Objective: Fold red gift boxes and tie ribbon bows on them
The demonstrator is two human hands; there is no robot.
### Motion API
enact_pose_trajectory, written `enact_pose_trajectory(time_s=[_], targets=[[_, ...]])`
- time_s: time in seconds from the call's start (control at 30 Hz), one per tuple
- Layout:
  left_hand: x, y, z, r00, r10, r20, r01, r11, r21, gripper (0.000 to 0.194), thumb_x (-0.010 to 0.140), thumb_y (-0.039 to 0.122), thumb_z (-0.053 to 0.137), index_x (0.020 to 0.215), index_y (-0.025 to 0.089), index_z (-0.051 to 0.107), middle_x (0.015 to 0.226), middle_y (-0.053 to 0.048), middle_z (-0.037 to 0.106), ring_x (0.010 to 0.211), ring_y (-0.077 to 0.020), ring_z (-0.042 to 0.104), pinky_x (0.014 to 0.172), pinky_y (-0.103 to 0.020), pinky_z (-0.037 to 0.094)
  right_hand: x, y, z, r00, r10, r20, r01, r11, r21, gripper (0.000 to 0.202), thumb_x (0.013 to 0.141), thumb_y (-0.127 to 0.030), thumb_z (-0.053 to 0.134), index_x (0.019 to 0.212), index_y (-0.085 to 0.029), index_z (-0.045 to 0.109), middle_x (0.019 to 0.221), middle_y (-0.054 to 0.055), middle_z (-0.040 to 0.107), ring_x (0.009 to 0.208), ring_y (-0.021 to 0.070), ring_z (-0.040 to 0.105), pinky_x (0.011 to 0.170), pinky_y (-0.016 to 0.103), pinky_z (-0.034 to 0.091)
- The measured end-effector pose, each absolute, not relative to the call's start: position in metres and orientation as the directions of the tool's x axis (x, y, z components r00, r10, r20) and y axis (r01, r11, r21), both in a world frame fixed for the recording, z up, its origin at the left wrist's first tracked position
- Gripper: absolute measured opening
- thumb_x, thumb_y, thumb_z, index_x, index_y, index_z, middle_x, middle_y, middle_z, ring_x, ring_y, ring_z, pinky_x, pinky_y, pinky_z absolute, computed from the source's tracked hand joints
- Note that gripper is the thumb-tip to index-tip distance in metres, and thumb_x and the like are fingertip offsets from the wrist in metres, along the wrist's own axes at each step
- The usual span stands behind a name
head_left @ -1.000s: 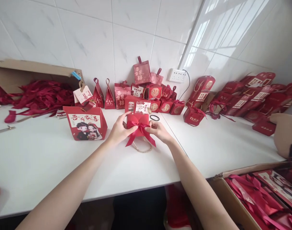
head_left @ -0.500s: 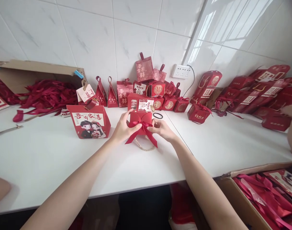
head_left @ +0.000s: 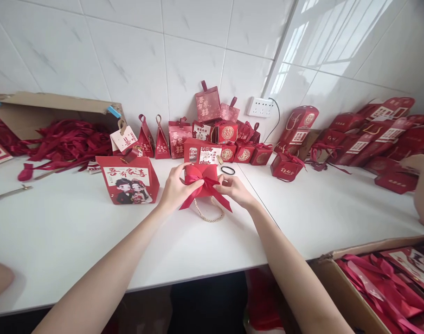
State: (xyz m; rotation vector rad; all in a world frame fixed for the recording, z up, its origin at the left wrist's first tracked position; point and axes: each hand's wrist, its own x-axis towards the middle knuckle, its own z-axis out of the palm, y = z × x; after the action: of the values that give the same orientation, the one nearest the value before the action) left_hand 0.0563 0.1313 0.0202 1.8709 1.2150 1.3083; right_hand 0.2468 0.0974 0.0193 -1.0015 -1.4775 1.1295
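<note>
A small red gift box (head_left: 199, 172) rests on the white table in front of me, a red ribbon bow (head_left: 209, 186) tied across its face. My left hand (head_left: 178, 189) is closed at its left side, thumb pressed on the bow near the knot and fingers reaching behind the box. On the other side my right hand (head_left: 235, 189) pinches the bow's right loop between thumb and fingers. Two ribbon tails hang down, spread left and right. A twisted cord handle (head_left: 212, 220) loops onto the table below the box. The fingertips behind the box are hidden.
To the left stands a larger red box with a cartoon couple (head_left: 130, 183). Behind are several red gift boxes (head_left: 227, 133), a black ring (head_left: 228, 170) and a carton of ribbons (head_left: 64, 139). An open carton (head_left: 332, 278) is at lower right. Other people's arms show at both edges.
The bow's right loop and tail have been drawn a little outward to the right by my right hand. My left hand keeps its hold. The camera view has shifted slightly.
</note>
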Motion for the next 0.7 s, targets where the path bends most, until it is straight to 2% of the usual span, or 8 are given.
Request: enact_pose_trajectory(time_s=[0.17, 0.33, 0.53, 0.7], targets=[[0.0568, 0.1291, 0.0202, 0.101, 0.904, 0.416, 0.360, -0.423, 0.832, 0.056, 0.067, 0.038, 0.071, 0.118, 0.024, 0.053, 0.119, -0.009, 0.054, 0.112, -0.0273, 0.053, 0.097, -0.043, 0.042, 0.2469, 0.0976, 0.0197, -0.178, 0.961, 0.214, 0.066, 0.229, -0.971, 0.037, 0.064, -0.042, 0.075, 0.060, -0.018, 0.047, 0.060, -0.006, 0.044, 0.055, 0.0083, 0.041, 0.054, 0.024, 0.030], [0.0559, 0.1261, 0.0200, 0.126, 0.908, 0.400, 0.375, -0.417, 0.828, 0.055, 0.067, 0.039, 0.068, 0.118, 0.026, 0.050, 0.124, -0.009, 0.049, 0.123, -0.0300, 0.044, 0.103, -0.047, 0.036, 0.2466, 0.0969, 0.0192, -0.214, 0.960, 0.179, 0.042, 0.192, -0.980, 0.038, 0.064, -0.042, 0.075, 0.062, -0.018, 0.046, 0.062, -0.005, 0.047, 0.057, 0.0085, 0.042, 0.055, 0.024, 0.032], [0.0557, 0.1272, 0.0157, 0.143, 0.904, 0.404, 0.300, -0.428, 0.852, 0.054, 0.066, 0.035, 0.068, 0.114, 0.026, 0.045, 0.124, -0.008, 0.045, 0.121, -0.0263, 0.046, 0.103, -0.043, 0.038, 0.2460, 0.0955, 0.0197, -0.210, 0.966, 0.154, 0.044, 0.166, -0.985, 0.040, 0.063, -0.042, 0.077, 0.061, -0.018, 0.045, 0.059, -0.006, 0.046, 0.055, 0.0080, 0.041, 0.055, 0.024, 0.033], [0.0571, 0.1316, 0.0127, 0.167, 0.906, 0.389, 0.218, -0.418, 0.882, 0.055, 0.067, 0.036, 0.068, 0.114, 0.023, 0.044, 0.119, -0.009, 0.051, 0.116, -0.0245, 0.050, 0.102, -0.041, 0.038, 0.2467, 0.0977, 0.0171, -0.227, 0.962, 0.153, 0.000, 0.157, -0.988, 0.038, 0.065, -0.041, 0.077, 0.061, -0.017, 0.047, 0.059, -0.006, 0.049, 0.053, 0.0070, 0.042, 0.053, 0.022, 0.034]])
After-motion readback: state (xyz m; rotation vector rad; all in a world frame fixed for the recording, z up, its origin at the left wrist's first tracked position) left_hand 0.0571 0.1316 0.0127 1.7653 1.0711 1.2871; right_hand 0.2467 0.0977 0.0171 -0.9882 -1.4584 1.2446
